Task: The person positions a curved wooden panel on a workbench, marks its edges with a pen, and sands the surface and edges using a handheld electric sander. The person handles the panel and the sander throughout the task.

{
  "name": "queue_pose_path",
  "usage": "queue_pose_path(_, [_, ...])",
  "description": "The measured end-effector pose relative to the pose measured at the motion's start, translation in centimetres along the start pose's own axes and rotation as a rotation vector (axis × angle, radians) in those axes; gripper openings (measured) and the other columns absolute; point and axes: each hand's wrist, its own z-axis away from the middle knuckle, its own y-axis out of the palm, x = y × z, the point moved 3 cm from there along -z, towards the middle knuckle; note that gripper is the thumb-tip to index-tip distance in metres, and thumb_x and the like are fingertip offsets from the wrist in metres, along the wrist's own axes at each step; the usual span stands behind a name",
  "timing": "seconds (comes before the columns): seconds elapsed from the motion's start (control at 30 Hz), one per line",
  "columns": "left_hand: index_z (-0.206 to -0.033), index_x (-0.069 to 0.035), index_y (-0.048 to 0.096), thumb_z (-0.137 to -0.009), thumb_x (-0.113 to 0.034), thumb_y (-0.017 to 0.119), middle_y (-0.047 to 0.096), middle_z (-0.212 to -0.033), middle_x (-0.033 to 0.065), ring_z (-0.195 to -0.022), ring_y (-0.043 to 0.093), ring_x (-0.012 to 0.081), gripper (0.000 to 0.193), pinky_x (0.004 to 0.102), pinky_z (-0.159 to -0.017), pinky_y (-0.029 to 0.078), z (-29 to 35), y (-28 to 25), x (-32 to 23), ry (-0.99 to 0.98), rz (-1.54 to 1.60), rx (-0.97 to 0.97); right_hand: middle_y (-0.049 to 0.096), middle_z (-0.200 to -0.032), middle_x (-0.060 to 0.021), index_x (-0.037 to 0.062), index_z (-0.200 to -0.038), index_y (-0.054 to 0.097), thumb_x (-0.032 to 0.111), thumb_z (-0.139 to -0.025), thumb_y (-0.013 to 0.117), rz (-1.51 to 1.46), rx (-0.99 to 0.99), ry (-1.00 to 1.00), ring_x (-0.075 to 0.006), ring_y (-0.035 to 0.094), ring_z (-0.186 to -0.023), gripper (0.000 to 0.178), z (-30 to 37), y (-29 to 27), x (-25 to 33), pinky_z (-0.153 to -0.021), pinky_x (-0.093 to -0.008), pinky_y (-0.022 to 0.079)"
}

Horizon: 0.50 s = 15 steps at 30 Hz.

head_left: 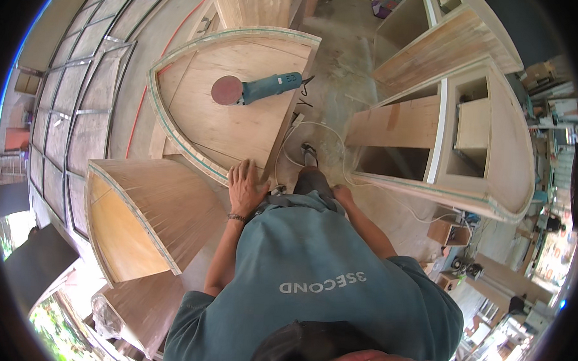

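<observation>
My left hand (245, 184) lies flat with its fingers stretched out over the near corner of a curved, pointed wooden cabinet piece (205, 130). It holds nothing. A greenish strip runs along this piece's rim. On its top face rests a teal angle grinder (273, 86) with a round reddish-brown sanding disc (226, 90), out of reach of both hands. My right hand (343, 195) is beside my right thigh, apart from the wood. Its fingers are too small and partly hidden to make out.
At the right stands a curved cabinet (487, 143) with open compartments. Another curved wooden piece (167, 208) stands on the left. A pale cable (344, 147) loops over the floor by my feet. Dark metal frames (81, 109) lie at the far left.
</observation>
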Motion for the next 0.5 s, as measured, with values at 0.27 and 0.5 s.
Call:
queue_pose_path(0.27, [-0.161, -0.011, 0.035, -0.084, -0.051, 0.075, 0.033, -0.165, 0.0217, -0.156, 0.026, 0.0345, 0.096, 0.0519, -0.127, 0.020, -3.2, 2.2, -2.6, -0.320, -0.163, -0.039, 0.075, -0.084, -0.0149, -0.0007, -0.104, 0.075, 0.031, -0.096, 0.058, -0.119, 0.097, -0.082, -0.0264, 0.074, -0.078, 0.036, -12.6, -10.3, 1.6, -0.073, -0.0422, 0.055])
queue_pose_path(0.5, [-0.162, -0.012, 0.034, -0.083, -0.048, 0.077, 0.035, -0.165, 0.0192, -0.153, 0.031, 0.0353, 0.097, 0.0514, -0.127, 0.020, -3.7, 2.5, -3.4, -0.437, -0.243, -0.030, 0.073, -0.081, -0.0123, -0.0015, -0.109, 0.072, 0.025, -0.095, 0.061, -0.204, 0.245, -0.075, -0.0229, 0.071, -0.072, 0.032, -20.5, -16.5, 2.1, -0.059, -0.0363, 0.054])
